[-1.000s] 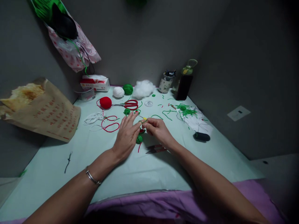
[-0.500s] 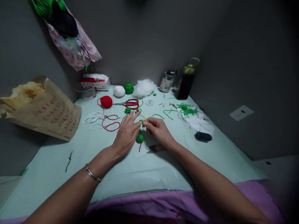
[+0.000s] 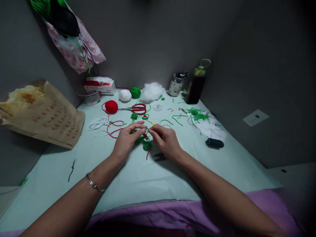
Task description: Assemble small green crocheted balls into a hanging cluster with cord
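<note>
1. Since the earlier frame the left hand (image 3: pixel 142 127) has gone from outstretched fingers to a curled shape, baring more of the green-and-red piece (image 3: pixel 145 135); the snips (image 3: pixel 160 157) now show less of their handles.
2. The right hand (image 3: pixel 149 131) has its thumb and forefinger pressed together, pinching green yarn (image 3: pixel 147 130).
3. The left hand's thumb and forefinger point toward the right hand; I cannot tell whether this grip is closed on the yarn.
4. The green-and-red piece lies between the hands, partly hidden by the left fingers.
5. Just below it sit a small green ball (image 3: pixel 147 145) and a red thread (image 3: pixel 147 154).
6. The snips lie partly under the right hand, which hides their handles.
7. Beyond the fingertips are a yellow-handled tool (image 3: pixel 153 124), a small red-and-green piece (image 3: pixel 145 117) and another green ball (image 3: pixel 134 116).
8. Left of these, red yarn loops (image 3: pixel 116 123) lie beside a white cord (image 3: pixel 98 123); behind are a red ball (image 3: pixel 111 107) and red-handled scissors (image 3: pixel 138 108).
9. At the back of the worktop (image 3: pixel 138 184) stand a white ball (image 3: pixel 125 95), fluffy stuffing (image 3: pixel 152 92), a pen cup (image 3: pixel 175 87) and a bottle (image 3: pixel 200 70), with a phone (image 3: pixel 196 90) blocking part of it.
10. Green scraps (image 3: pixel 198 116) and a dark roll (image 3: pixel 214 143) lie at right; a paper bag (image 3: pixel 59 118) fills the left side.
</note>
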Motion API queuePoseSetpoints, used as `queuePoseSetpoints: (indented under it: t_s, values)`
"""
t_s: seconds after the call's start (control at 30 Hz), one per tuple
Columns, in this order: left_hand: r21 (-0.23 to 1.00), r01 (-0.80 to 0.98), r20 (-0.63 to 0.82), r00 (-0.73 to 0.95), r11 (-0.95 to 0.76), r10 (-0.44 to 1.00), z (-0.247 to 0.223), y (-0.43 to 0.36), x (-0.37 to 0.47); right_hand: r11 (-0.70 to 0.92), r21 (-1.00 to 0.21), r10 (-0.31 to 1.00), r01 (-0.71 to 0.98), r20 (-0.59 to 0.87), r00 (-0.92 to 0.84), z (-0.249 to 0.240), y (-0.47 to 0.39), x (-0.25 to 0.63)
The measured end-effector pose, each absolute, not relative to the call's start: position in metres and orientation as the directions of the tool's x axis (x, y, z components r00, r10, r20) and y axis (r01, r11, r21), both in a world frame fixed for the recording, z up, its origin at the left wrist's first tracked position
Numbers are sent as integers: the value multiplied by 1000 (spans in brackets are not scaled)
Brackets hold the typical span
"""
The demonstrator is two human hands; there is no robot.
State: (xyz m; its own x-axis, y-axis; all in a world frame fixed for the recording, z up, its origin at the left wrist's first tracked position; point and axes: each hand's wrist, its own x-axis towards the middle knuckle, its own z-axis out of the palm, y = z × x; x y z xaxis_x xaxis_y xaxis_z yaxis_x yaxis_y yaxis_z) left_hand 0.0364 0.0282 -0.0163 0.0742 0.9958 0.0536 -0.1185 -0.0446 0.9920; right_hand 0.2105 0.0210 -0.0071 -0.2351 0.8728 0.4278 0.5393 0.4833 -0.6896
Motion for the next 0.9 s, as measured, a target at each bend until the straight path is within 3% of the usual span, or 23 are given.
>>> queuePoseSetpoints:
  t_s: [0.17, 0.5, 0.6, 0.73, 0.9]
  values:
    - [982, -184, -22, 80, 36, 997, -12, 25, 39, 492, -586, 861, 644, 440, -257, -10, 22, 211]
    - [986, -163, -25, 70, 36, 997, -8, 24, 41, 522, -338, 818, 784, 458, -347, -13, 18, 208]
    - [990, -141, -23, 46, 29, 999, -7, 23, 41, 512, -377, 828, 772, 457, -326, -12, 18, 209]
    - [984, -177, -26, 12, 28, 1000, -4, 23, 40, 475, -523, 862, 708, 438, -255, -10, 19, 210]
    - [953, -287, -81, 87, 102, 993, 0, 23, 37, 421, -673, 900, 608, 393, -188, -7, 20, 210]
